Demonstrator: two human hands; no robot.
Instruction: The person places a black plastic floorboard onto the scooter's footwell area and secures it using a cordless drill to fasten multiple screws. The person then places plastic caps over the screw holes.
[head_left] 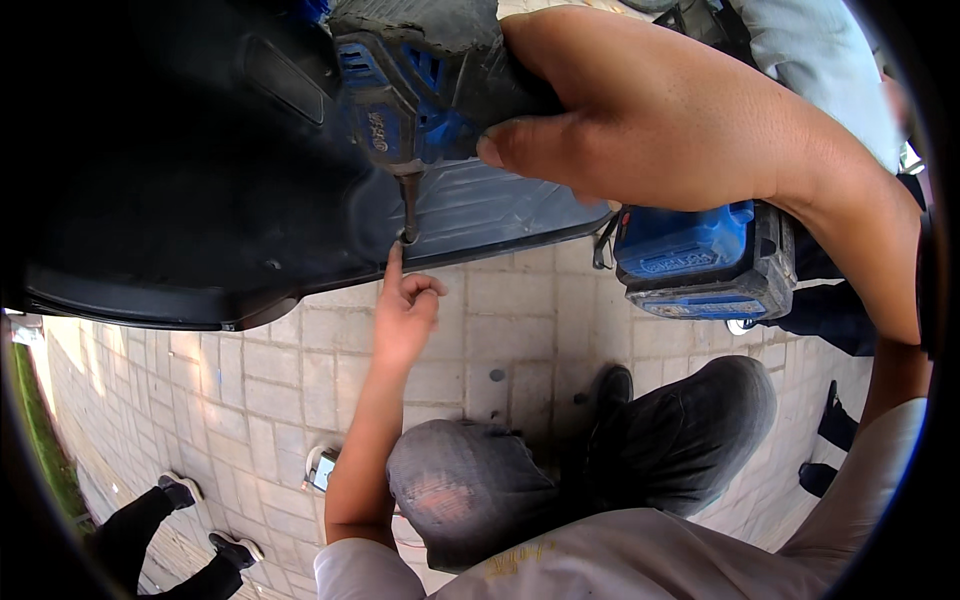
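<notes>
My right hand (640,120) is wrapped round the grip of a blue and black cordless impact driver (385,100), whose blue battery pack (690,245) hangs below my wrist. The driver's long bit (409,200) points down at a small hole near the edge of a black plastic panel (480,215) with moulded ribs. From below, my left hand (408,305) reaches up with its index finger stretched out, the fingertip touching the panel edge right beside the bit's tip. Its other fingers are loosely curled and hold nothing. Whether a screw sits under the bit is hidden.
Black bodywork (180,180) fills the upper left, in deep shadow. Light paving (510,300) lies below, with my bent knees (470,485) close under the panel. A phone-like device (322,470) lies by my left arm. Other people's legs (150,530) stand at lower left and at right.
</notes>
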